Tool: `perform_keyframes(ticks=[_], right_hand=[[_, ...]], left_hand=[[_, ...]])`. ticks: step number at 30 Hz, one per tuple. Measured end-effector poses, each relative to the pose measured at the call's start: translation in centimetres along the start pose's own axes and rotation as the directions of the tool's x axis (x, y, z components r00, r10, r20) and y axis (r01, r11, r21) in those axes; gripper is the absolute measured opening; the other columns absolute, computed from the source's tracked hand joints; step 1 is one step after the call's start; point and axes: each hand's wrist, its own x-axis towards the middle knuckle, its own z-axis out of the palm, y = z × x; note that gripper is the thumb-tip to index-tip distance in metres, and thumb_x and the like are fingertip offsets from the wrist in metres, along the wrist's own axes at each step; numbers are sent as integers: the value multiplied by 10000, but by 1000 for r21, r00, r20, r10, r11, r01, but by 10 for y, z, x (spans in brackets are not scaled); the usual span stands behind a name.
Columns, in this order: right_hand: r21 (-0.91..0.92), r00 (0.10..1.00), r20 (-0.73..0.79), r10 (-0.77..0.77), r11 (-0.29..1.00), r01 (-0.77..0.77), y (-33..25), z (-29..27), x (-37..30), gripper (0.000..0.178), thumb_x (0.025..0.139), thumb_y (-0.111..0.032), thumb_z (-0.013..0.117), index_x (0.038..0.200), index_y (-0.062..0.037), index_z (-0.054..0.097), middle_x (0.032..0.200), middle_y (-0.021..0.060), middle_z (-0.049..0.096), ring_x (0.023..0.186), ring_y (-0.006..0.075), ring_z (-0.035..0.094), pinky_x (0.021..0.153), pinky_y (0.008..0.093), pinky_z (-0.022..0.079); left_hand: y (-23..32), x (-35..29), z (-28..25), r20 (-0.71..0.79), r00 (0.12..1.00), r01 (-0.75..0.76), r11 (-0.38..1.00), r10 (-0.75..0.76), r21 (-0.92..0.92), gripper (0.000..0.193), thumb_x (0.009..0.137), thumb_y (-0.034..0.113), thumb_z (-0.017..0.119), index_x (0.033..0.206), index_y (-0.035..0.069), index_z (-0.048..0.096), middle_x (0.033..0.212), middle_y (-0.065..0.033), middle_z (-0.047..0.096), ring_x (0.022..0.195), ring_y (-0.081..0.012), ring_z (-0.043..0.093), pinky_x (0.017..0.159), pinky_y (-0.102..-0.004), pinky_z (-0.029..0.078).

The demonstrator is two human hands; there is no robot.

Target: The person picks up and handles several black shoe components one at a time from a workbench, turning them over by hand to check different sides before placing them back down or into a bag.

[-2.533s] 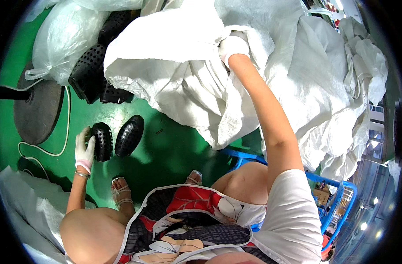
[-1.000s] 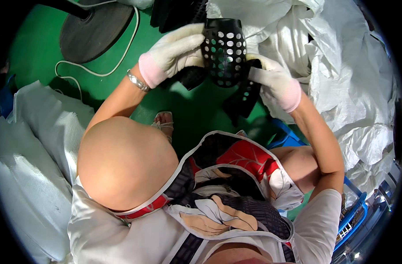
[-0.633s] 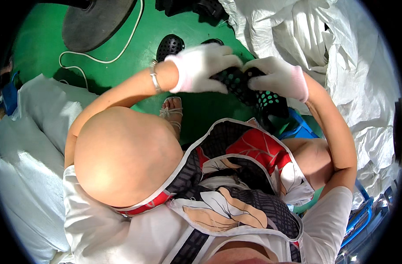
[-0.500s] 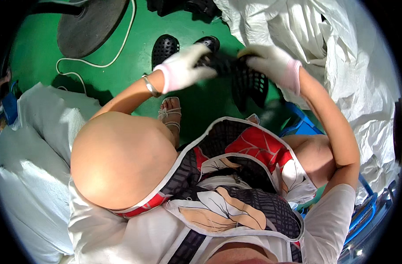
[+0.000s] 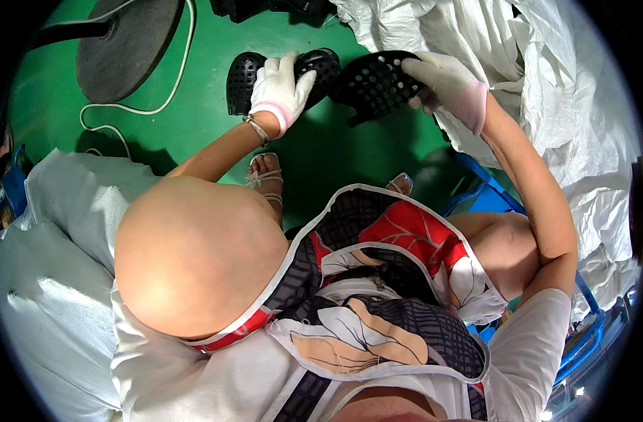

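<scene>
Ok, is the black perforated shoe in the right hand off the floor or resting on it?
Off the floor: the right hand grips the black perforated shoe by its edge, tilted in the air above the green floor.

— How are the clogs laid out?
— Two clogs (image 5: 245,81) are set side by side on the floor (image 5: 195,126), with the left hand (image 5: 278,90) rested on the right-hand one. A third clog (image 5: 373,84) is held just to their right by the right hand (image 5: 444,83).
— And around them?
— A round base (image 5: 124,46) is placed to the left, sacks (image 5: 546,91) to the right.
</scene>
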Motion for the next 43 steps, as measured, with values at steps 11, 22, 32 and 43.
perform_keyframes(ticks=[11, 22, 32, 43], right_hand=[[414, 997, 77, 4, 909, -35, 13, 1, 12, 284, 962, -257, 525, 1035, 9, 592, 892, 84, 632, 694, 122, 586, 581, 246, 500], [237, 966, 54, -252, 943, 233, 3, 38, 7, 529, 945, -369, 559, 1320, -1, 498, 1188, 112, 589, 960, 180, 620, 855, 293, 517], [212, 987, 110, -121, 973, 96, 19, 50, 32, 484, 907, -334, 613, 1173, 67, 565, 1001, 111, 591, 880, 156, 609, 788, 270, 554], [-220, 978, 110, -177, 955, 197, 26, 34, 40, 488, 898, -383, 583, 1195, 4, 582, 996, 124, 626, 830, 184, 601, 787, 316, 528]], left_hand=[[28, -4, -71, -161, 664, -747, 638, 730, -190, 594, 726, 222, 777, 1244, 23, 568, 1222, -159, 575, 1124, -348, 541, 973, -425, 440], [18, -20, -73, 480, 807, 532, -73, 343, -843, 365, 995, 248, 523, 1269, 6, 531, 1036, -28, 637, 894, -91, 607, 764, -211, 508], [18, -30, -78, 293, 846, -248, 816, 445, -521, 866, 747, 298, 766, 1473, 120, 329, 1220, -222, 485, 1169, -345, 486, 1027, -370, 392], [-14, -33, -38, 91, 905, -426, 893, 416, 148, 755, 781, 484, 706, 1445, 283, 406, 1170, -258, 489, 977, -404, 583, 871, -446, 503]])
